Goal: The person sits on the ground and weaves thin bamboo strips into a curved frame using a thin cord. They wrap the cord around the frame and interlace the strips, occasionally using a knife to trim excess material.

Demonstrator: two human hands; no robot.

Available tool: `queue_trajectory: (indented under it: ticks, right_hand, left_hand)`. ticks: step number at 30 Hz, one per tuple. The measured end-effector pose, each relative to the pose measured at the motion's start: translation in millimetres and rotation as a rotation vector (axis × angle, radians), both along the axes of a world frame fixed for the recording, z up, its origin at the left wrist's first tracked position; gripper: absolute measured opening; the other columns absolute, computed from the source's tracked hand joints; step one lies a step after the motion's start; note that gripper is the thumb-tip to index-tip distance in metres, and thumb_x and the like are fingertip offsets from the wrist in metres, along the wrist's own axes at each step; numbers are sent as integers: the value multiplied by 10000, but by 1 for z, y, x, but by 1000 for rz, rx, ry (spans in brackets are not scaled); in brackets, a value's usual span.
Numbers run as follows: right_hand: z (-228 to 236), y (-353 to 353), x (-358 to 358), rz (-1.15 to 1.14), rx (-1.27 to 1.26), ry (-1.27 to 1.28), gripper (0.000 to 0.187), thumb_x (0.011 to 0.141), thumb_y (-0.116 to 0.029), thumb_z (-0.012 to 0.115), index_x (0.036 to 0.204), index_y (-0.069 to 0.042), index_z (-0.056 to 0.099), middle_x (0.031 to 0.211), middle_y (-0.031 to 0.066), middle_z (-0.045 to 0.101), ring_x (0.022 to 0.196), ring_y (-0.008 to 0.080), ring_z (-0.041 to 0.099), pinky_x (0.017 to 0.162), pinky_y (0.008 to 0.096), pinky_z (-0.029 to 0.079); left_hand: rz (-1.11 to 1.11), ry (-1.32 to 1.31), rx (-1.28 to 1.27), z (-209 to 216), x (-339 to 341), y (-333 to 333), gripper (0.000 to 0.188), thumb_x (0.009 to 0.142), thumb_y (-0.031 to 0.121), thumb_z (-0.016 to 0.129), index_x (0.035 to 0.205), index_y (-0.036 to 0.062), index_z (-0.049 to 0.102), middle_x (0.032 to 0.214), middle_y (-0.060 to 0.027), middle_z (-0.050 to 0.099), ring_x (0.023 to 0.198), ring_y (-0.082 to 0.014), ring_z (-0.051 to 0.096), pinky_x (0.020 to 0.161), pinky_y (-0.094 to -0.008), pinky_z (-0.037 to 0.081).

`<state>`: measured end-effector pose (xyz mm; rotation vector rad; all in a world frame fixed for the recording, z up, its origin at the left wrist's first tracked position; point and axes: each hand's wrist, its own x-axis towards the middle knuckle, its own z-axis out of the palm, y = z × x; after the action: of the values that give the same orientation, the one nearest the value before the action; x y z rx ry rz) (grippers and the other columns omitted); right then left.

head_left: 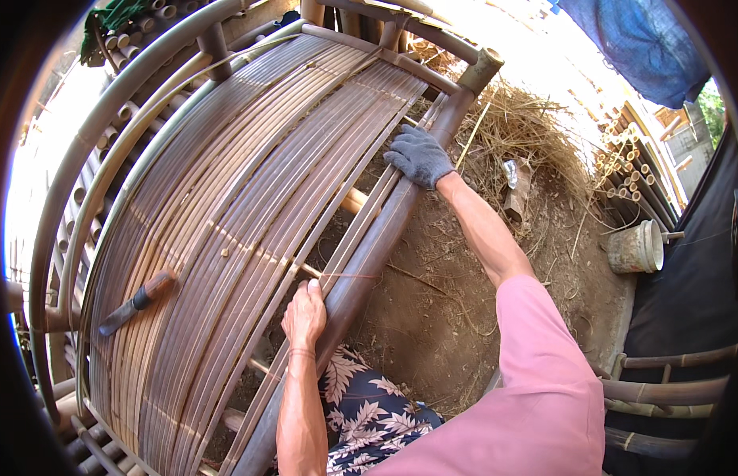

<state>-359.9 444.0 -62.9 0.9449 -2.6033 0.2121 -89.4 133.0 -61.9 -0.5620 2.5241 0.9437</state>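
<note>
A curved bamboo frame (250, 206) of long slats filled the view, a dark-handled tool (135, 303) lying on its slats. The gloved right hand (418, 155) gripped the thick side pole (369, 254), fingers curled over it. The bare left hand (304, 314) rested lower on a thin slat (337, 246) beside that pole, fingers pressed together.

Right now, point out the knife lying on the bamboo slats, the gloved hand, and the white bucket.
knife (136, 302), head view, where handle meets blade.
gloved right hand (419, 155), head view, back of the glove.
white bucket (635, 248), head view, its side wall.
</note>
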Motion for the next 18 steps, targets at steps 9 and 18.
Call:
queue_trajectory:
  ticks: [9,18]
  right_hand:
    - [3,-8,12,54,134,154,170,885,-234,583,949,-179,730,857,18,674,937,243,624,829,423,502]
    - [-43,-106,220,-272,-1840,-1078,684,1026,-447,528,1544,-64,299,1388,170,513,1270,248,536,997,415,521]
  left_hand:
    - [-11,-3,43,-1,3,-6,648,1031,519,262,1423,81,535,1245,-263,650,1199,-448,594,1022,-541,442]
    - [-20,-37,264,-23,-4,-23,554,1027,498,283,1221,116,634,1248,-238,651,1199,-438,589,1005,-525,446]
